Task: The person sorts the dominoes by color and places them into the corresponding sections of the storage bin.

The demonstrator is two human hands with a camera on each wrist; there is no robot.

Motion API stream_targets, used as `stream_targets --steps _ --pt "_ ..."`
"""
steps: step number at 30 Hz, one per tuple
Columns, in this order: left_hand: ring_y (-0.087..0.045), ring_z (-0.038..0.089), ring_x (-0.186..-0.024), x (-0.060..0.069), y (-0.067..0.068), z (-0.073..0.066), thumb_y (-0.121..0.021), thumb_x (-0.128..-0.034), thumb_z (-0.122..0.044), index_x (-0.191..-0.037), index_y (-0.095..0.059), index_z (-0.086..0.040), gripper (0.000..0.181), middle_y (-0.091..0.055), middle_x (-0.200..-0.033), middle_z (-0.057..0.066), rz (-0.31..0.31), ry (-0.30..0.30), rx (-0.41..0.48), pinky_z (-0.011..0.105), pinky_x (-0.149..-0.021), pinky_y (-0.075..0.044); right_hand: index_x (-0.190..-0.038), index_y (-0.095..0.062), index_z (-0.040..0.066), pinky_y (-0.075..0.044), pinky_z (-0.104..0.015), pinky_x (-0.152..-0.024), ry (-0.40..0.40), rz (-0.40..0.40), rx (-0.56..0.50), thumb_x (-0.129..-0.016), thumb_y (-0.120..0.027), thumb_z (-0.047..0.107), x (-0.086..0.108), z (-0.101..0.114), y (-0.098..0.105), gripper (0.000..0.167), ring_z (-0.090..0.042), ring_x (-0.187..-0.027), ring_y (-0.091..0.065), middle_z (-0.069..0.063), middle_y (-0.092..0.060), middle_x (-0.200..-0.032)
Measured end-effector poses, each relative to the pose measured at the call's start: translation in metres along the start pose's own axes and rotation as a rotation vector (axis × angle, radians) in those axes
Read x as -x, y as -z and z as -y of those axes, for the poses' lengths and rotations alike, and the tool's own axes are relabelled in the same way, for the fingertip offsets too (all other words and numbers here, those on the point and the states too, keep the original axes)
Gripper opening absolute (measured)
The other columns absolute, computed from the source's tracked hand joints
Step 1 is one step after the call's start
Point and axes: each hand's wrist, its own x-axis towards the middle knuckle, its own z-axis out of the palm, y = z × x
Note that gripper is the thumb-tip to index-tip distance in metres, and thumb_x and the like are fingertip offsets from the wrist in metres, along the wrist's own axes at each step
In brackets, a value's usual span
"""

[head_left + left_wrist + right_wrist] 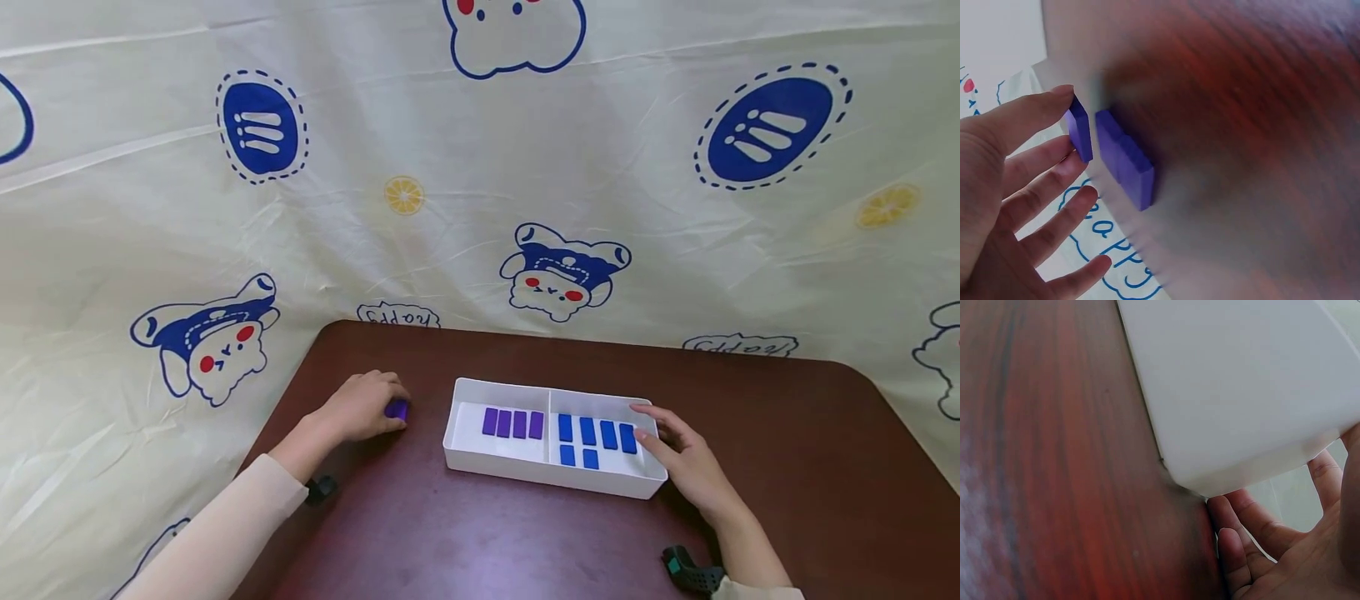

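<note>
In the left wrist view my left hand (pixel 1029 181) pinches a small flat purple tile (pixel 1080 128) between thumb and fingers. Right beside it, two more purple tiles (pixel 1125 162) lie against each other on the table. From the head view, this hand (pixel 366 406) is left of a white two-compartment box (pixel 495 467) and partly hides the purple there. A row of purple tiles (pixel 520 424) lies in the left compartment; several blue tiles (pixel 588 432) occupy the right one. My right hand (pixel 693 467) holds the box's right end, thumb over the rim, fingers at the outer wall.
The dark brown table (pixel 480 533) extends around the box. Behind it hangs a pale patterned sheet (pixel 450 250) that meets the table's far and left edges. Each wrist wears a dark strap, such as the right strap (pixel 692 573).
</note>
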Motion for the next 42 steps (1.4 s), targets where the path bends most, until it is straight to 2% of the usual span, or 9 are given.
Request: stream_targets --steps 7,14,22,29,33,42 --pt "-0.066 0.028 -0.11 0.004 0.011 -0.007 -0.083 -0.0875 -0.035 -0.121 -0.076 -0.017 0.039 -0.071 -0.12 0.004 -0.026 -0.004 0.042 0.052 -0.097 -0.053 -0.153 -0.049 0.019 -0.038 -0.067 -0.104 -0.002 0.008 0.006 -0.105 -0.058 0.042 -0.001 0.0 0.0 0.054 -0.04 -0.134 -0.043 -0.019 -0.036 -0.164" --pt "-0.066 0.022 -0.1 0.004 0.023 -0.015 -0.083 -0.0873 -0.036 -0.122 -0.076 -0.017 0.04 -0.072 -0.114 0.002 -0.063 -0.022 0.036 0.047 -0.09 -0.054 -0.154 -0.049 0.02 -0.036 -0.07 -0.106 -0.007 0.014 -0.009 -0.104 -0.059 0.044 -0.001 0.002 0.001 0.056 -0.043 -0.137 -0.042 -0.019 -0.032 -0.167" --pt "-0.066 0.023 -0.101 0.004 0.029 -0.021 -0.083 -0.0863 -0.036 -0.122 -0.076 -0.018 0.041 -0.072 -0.113 0.001 -0.095 -0.044 0.027 0.049 -0.091 -0.052 -0.154 -0.048 0.021 -0.038 -0.066 -0.105 -0.005 0.013 -0.007 -0.105 -0.059 0.043 -0.001 0.0 0.0 0.055 -0.04 -0.135 -0.044 -0.018 -0.035 -0.165" --pt "-0.064 0.023 -0.102 0.003 0.035 -0.027 -0.081 -0.0872 -0.039 -0.124 -0.076 -0.017 0.043 -0.071 -0.111 0.001 -0.128 -0.076 0.021 0.047 -0.093 -0.051 -0.155 -0.048 0.02 -0.034 -0.071 -0.106 -0.008 0.016 -0.025 -0.104 -0.06 0.042 0.001 -0.002 0.0 0.056 -0.043 -0.138 -0.041 -0.019 -0.032 -0.166" --pt "-0.063 0.021 -0.099 0.003 0.038 -0.031 -0.08 -0.0878 -0.039 -0.124 -0.076 -0.018 0.043 -0.07 -0.11 0.0 -0.14 -0.078 0.022 0.046 -0.094 -0.051 -0.154 -0.048 0.02 -0.036 -0.069 -0.106 0.001 0.013 -0.018 -0.105 -0.06 0.042 0.001 -0.002 0.0 0.055 -0.042 -0.137 -0.042 -0.018 -0.033 -0.166" --pt "-0.063 0.019 -0.101 -0.001 0.044 -0.042 -0.08 -0.0885 -0.037 -0.125 -0.076 -0.016 0.042 -0.067 -0.111 -0.002 -0.164 -0.107 0.026 0.05 -0.102 -0.049 -0.154 -0.049 0.021 -0.038 -0.065 -0.105 -0.014 0.016 -0.01 -0.105 -0.059 0.041 0.002 0.0 0.0 0.054 -0.04 -0.136 -0.043 -0.018 -0.033 -0.166"
